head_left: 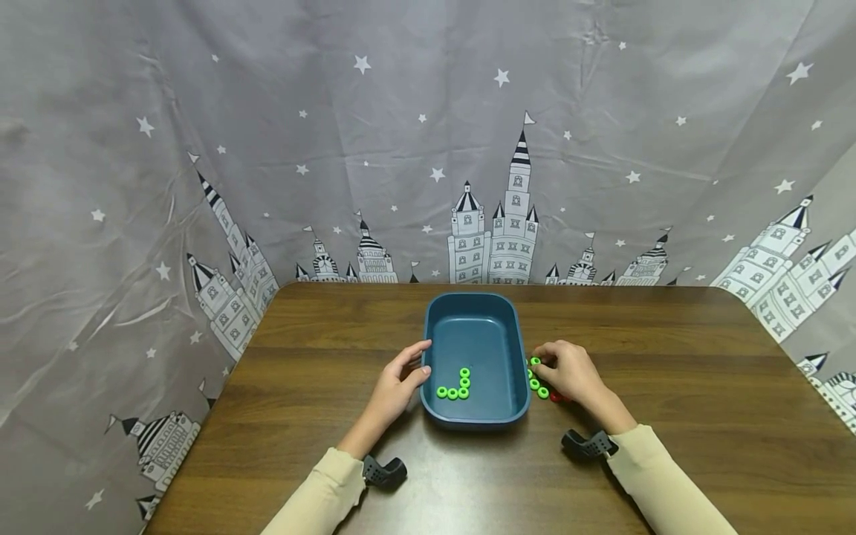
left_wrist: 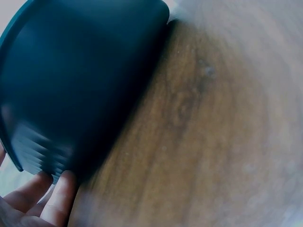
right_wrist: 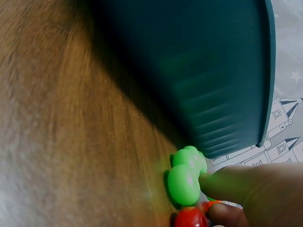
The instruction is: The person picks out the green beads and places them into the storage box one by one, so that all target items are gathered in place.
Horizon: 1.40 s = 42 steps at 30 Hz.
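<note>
Sleeves [head_left: 324,487], frame bottom; left hand [head_left: 391,386], fingers loosely extended against bin [head_left: 478,342]; right hand [head_left: 576,371], centre-right, at green rings [right_wrist: 183,185], grip unclear; apparently picking; calls for neat pinch.

No word, label, brand or number could be read in any of the three views. The grey backdrop [head_left: 401,89] carried only printed pictures, white stars [head_left: 362,65] and castles [head_left: 515,241] with small pennants [head_left: 529,118], and no lettering could be read among them. On the outer wall of the blue tub [left_wrist: 71,94] the lines were ridges rather than writing, and the green rings [head_left: 464,383], red pieces [right_wrist: 191,218] and dark wrist mounts [head_left: 384,474] bore no legible mark, though the wrist views were blurred and may have hidden small print
</note>
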Each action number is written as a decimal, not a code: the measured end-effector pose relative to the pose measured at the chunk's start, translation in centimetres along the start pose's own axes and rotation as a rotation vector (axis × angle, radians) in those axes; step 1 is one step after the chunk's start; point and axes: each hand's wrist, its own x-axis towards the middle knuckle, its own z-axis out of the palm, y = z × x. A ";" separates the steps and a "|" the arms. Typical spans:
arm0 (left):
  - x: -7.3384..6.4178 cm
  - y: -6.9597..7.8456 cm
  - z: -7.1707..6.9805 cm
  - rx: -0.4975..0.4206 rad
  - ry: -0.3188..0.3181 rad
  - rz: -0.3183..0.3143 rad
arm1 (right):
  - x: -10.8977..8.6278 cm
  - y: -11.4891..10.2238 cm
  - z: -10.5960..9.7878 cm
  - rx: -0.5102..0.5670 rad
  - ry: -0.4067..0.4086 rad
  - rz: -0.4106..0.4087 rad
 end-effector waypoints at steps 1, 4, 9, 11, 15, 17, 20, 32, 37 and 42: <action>0.0 0.0 0.0 0.000 0.000 -0.001 | 0.0 0.0 0.0 0.000 0.000 -0.002; 0.0 0.1 0.0 -0.001 -0.001 -0.003 | 0.0 -0.1 0.0 0.010 0.003 0.004; 0.0 0.0 0.0 -0.012 0.000 0.006 | 0.1 -0.5 -0.6 0.028 0.012 0.004; 0.1 0.0 0.0 -0.010 0.001 0.013 | 0.2 -0.7 -0.9 0.032 0.016 0.007; 0.2 0.0 0.1 0.001 0.004 0.014 | 0.4 -1.1 -1.6 0.048 0.032 0.017; 0.2 -0.1 0.1 0.002 0.002 0.014 | 0.4 -1.4 -2.0 0.053 0.043 0.012; 0.3 0.0 0.1 0.000 -0.001 0.009 | 0.6 -1.9 -2.4 0.069 0.065 -0.003; 0.1 -0.2 0.2 0.002 0.003 0.001 | 1.6 -5.3 -2.7 0.148 0.094 -0.055; 0.0 -0.1 0.1 0.003 0.007 -0.003 | 2.1 -6.8 -2.3 0.161 0.078 -0.076; 0.1 -0.1 0.2 0.003 0.009 -0.004 | 2.3 -8.1 -1.7 0.171 0.055 -0.105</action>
